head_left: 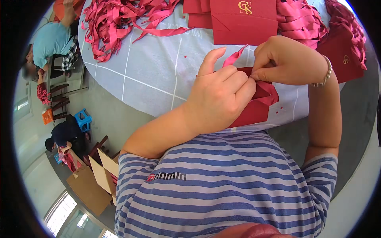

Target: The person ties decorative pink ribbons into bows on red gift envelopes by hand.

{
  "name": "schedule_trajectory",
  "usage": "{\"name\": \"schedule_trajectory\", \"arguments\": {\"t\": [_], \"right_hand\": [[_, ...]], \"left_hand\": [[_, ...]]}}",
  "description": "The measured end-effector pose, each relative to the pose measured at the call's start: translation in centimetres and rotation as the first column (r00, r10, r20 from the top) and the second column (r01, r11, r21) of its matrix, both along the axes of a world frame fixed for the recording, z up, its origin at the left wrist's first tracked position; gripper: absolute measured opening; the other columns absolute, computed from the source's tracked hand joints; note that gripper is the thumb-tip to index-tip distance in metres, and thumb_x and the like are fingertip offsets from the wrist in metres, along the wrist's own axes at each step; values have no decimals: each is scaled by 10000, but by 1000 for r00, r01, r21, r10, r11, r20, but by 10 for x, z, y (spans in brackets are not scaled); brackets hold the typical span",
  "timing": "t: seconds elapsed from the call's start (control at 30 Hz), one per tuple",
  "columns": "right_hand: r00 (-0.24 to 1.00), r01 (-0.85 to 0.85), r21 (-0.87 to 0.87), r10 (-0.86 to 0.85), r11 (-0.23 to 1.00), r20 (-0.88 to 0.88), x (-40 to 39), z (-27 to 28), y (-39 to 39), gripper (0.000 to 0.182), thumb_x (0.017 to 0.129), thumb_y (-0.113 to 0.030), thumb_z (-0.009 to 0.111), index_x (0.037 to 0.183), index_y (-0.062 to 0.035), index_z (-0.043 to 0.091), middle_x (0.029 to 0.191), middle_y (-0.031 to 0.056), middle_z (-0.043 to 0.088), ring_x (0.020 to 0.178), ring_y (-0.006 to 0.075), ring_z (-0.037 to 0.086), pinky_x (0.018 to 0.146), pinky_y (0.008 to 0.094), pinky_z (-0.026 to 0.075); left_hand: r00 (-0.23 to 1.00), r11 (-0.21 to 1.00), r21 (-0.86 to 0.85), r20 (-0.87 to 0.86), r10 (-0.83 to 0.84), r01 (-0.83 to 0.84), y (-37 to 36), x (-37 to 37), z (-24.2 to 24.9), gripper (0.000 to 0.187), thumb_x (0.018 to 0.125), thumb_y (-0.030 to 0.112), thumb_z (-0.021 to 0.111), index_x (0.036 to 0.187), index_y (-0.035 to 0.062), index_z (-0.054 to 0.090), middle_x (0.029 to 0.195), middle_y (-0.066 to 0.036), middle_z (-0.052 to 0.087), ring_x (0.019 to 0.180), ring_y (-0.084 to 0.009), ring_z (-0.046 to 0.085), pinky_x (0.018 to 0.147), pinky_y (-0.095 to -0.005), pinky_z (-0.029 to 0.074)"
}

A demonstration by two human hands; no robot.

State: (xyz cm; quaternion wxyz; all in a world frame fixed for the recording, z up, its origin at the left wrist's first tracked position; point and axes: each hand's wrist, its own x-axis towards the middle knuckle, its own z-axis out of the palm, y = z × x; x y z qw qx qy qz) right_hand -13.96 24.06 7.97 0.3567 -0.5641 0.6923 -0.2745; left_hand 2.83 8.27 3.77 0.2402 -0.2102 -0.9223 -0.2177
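My left hand (222, 97) is closed, its fingers curled and its thumb raised, with a pink-red ribbon (235, 58) sticking up behind the knuckles. Thumb and index finger of my right hand (283, 61) pinch together against the left fingertips, on what looks like the same ribbon; the exact grip is partly hidden. Directly under both hands lies a red paper bag (254, 114), its upper part covered by them. Beside the right hand, a ribbon loop (270, 93) rests over this bag.
Red bags with gold lettering (244, 23) lie at the table's far side. Ribbon bundles (107, 29) sit at the left, with another bundle (301, 20) at the right. A cloth covers the round table (151, 79). Other people, a blue stool (83, 119) and an open carton (104, 170) are left.
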Motion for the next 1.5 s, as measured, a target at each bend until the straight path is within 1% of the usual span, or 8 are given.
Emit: {"name": "schedule_trajectory", "arguments": {"t": [0.23,0.3,0.67,0.87,0.97,1.13,1.4,1.5], "right_hand": [[974,101,166,-131,981,182,5,-9,-8,165,898,-117,654,814,23,676,601,58,564,582,109,534,560,300,452],[911,405,-190,-377,894,167,5,-40,-5,148,936,-108,611,907,23,674,718,31,628,629,111,557,584,292,462],[536,549,398,-675,735,507,9,-34,-8,431,1004,-430,636,912,-14,691,739,-33,576,566,43,441,490,215,313],[774,469,44,-434,882,461,6,-65,-12,415,1034,-381,602,947,9,712,738,-22,579,578,77,474,526,272,395],[825,537,-336,-564,774,19,-7,-71,-14,397,1041,-364,592,928,0,700,768,-3,616,589,75,527,567,266,442],[720,694,-114,-691,711,69,-15,-56,-15,296,999,-280,658,877,-13,693,667,-58,456,612,33,377,535,245,326],[547,834,-320,-749,449,374,14,-24,7,308,1075,-305,520,1094,-36,670,873,-16,670,623,21,512,537,196,383],[697,705,-234,-593,669,404,28,-21,42,396,1067,-371,527,1091,-6,680,828,4,634,652,58,547,588,230,450]], "left_hand": [[1000,997,77,18,-22,20,-6,-1,-1,185,749,61,773,914,73,690,782,-10,601,716,-189,596,1044,-522,391],[998,995,98,47,-31,27,-7,1,-1,184,753,65,779,912,75,686,782,-11,601,711,-191,596,1042,-521,393],[997,993,100,37,-63,59,-2,-2,-1,205,758,78,794,928,74,679,772,-15,590,698,-201,599,1047,-537,394],[987,975,208,125,-100,72,-1,-4,1,146,826,83,763,942,67,676,781,-40,640,745,-231,641,1048,-539,396],[972,957,270,175,-158,107,-3,-5,0,120,863,93,739,955,54,674,811,-71,682,770,-256,663,1047,-540,398],[943,936,334,259,-207,114,-2,-8,4,126,863,111,744,936,35,674,819,-91,700,757,-280,666,1007,-523,432],[929,911,410,320,-187,43,-12,-16,15,109,825,50,771,875,18,679,735,-106,667,661,-289,613,799,-371,491],[968,923,384,217,-128,36,-14,-24,15,118,823,42,774,898,17,686,745,-113,668,649,-287,596,798,-355,492]]}}
